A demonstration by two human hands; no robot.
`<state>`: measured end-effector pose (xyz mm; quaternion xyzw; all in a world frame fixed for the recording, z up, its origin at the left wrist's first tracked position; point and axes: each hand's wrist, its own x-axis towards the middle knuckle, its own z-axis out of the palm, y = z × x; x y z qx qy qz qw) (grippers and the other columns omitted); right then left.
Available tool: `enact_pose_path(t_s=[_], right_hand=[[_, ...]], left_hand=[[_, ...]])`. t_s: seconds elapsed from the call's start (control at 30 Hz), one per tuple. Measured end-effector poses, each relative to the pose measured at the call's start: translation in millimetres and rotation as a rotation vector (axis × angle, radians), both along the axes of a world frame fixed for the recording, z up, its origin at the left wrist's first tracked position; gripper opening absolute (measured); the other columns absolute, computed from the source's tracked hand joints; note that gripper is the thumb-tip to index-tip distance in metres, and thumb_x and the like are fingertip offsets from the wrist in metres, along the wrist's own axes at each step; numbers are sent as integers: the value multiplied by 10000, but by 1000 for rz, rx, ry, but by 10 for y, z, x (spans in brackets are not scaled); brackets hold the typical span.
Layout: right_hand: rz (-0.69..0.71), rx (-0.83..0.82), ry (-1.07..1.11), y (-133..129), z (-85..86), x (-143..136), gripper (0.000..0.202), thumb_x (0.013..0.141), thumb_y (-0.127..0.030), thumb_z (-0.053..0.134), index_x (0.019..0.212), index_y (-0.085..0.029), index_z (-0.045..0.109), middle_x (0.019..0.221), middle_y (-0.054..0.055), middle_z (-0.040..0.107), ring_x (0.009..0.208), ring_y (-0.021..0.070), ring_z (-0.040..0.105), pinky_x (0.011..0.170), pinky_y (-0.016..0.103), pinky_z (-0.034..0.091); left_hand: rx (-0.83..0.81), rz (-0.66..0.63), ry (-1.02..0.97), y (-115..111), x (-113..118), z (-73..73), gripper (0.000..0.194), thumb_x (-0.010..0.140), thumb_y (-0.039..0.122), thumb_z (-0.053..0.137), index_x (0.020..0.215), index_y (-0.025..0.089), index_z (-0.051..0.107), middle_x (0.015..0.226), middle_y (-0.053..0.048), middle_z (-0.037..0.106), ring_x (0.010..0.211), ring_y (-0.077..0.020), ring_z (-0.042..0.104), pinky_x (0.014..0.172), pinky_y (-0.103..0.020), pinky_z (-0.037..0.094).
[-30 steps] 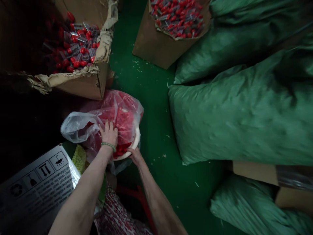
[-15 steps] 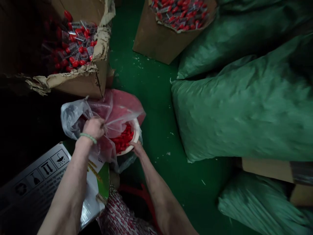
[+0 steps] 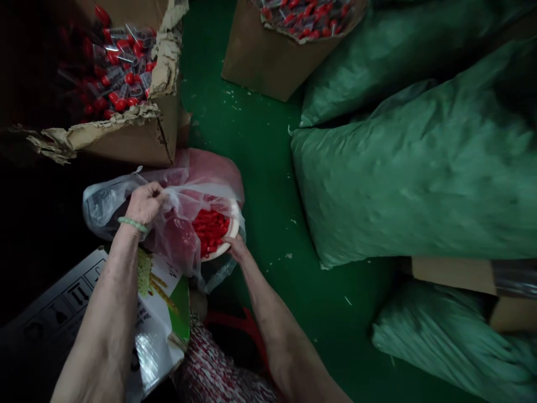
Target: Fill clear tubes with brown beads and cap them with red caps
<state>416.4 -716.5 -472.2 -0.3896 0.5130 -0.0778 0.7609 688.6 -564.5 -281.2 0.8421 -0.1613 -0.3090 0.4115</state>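
A clear plastic bag (image 3: 178, 240) lies open below the torn carton, its film spread around a white bowl (image 3: 233, 226). Small red pieces (image 3: 210, 228) fill the bowl. My left hand (image 3: 146, 204), with a pale green bracelet at the wrist, pinches the bag's film left of the bowl. At the bowl's lower right rim is my right hand (image 3: 235, 246), its thumb over the edge and its other fingers mostly hidden beneath.
A torn carton (image 3: 126, 137) at the upper left and another carton (image 3: 264, 56) at the top hold red-capped clear tubes. Large green sacks (image 3: 411, 179) lie on the right. A printed box (image 3: 159, 341) stands below my left hand.
My left hand has moved left and slightly up, drawing the bag's film with it. More red pieces show in the bowl. The whole view has shifted slightly.
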Motion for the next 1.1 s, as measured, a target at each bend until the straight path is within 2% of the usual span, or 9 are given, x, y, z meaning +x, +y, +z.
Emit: enact_pose_path(t_s=[0.1, 0.27, 0.5, 0.6, 0.67, 0.77, 0.83, 0.97, 1.1], right_hand=[[25, 75, 18, -22, 18, -42, 640, 469, -105, 745, 1093, -219, 662, 882, 19, 763, 798, 260, 722, 687, 390, 619], [17, 114, 30, -48, 112, -184, 604, 446, -142, 749, 1038, -225, 666, 857, 7, 763, 886, 288, 716, 790, 420, 606], [39, 130, 23, -91, 276, -289, 652, 456, -109, 756, 1092, -219, 661, 901, 15, 768, 933, 286, 709, 878, 430, 571], [44, 149, 18, -103, 342, -353, 658, 480, -107, 773, 1118, -217, 655, 905, 17, 762, 906, 268, 710, 873, 419, 565], [45, 161, 16, -105, 381, -400, 589, 563, -142, 792, 1130, -203, 645, 943, 29, 748, 898, 242, 702, 866, 407, 562], [43, 169, 18, -106, 440, -462, 356, 835, -294, 692, 1157, -163, 613, 1081, 65, 685, 940, 198, 669, 850, 404, 557], [43, 170, 19, -110, 486, -498, 326, 927, -352, 590, 1185, -152, 590, 1162, 81, 635, 986, 193, 643, 847, 407, 554], [46, 174, 14, -125, 597, -575, 357, 928, -359, 587, 1225, -162, 568, 1216, 88, 603, 1030, 210, 624, 862, 420, 549], [49, 178, 9, -156, 695, -646, 361, 926, -360, 590, 1228, -164, 568, 1224, 89, 600, 1041, 214, 621, 868, 423, 547]], left_hand=[[76, -52, -84, -2, 125, 60, 207, 757, 339, 534, 616, 188, 524, 577, 4, 530, 588, -151, 497, 590, -263, 421], [354, -161, -391, -139, 86, 158, 198, 808, 271, 459, 634, 199, 522, 633, -37, 536, 712, -212, 539, 725, -330, 432], [56, 17, -614, -695, -19, 408, 262, 889, 337, 473, 686, 223, 592, 743, -66, 565, 863, -237, 560, 825, -355, 461], [1, -22, -625, -869, 13, 453, 255, 897, 350, 486, 751, 210, 642, 728, -62, 583, 865, -231, 575, 869, -365, 472], [-21, -125, -614, -924, -5, 438, 214, 872, 324, 530, 912, 172, 674, 800, -63, 616, 882, -228, 601, 894, -376, 482], [-73, -269, -535, -870, -15, 378, 458, 818, 282, 603, 1247, 125, 564, 957, -79, 645, 949, -238, 631, 922, -389, 499], [-83, -291, -467, -750, 24, 341, 564, 826, 268, 582, 1350, 92, 466, 1069, -113, 642, 999, -243, 637, 941, -396, 501], [-64, -281, -424, -428, 47, 342, 504, 861, 300, 516, 1315, 82, 491, 1219, -157, 608, 1081, -257, 624, 965, -420, 502], [-26, -266, -550, -161, -334, 391, 453, 894, 330, 481, 1290, 113, 515, 1322, -162, 565, 1239, -263, 539, 1064, -420, 435]])
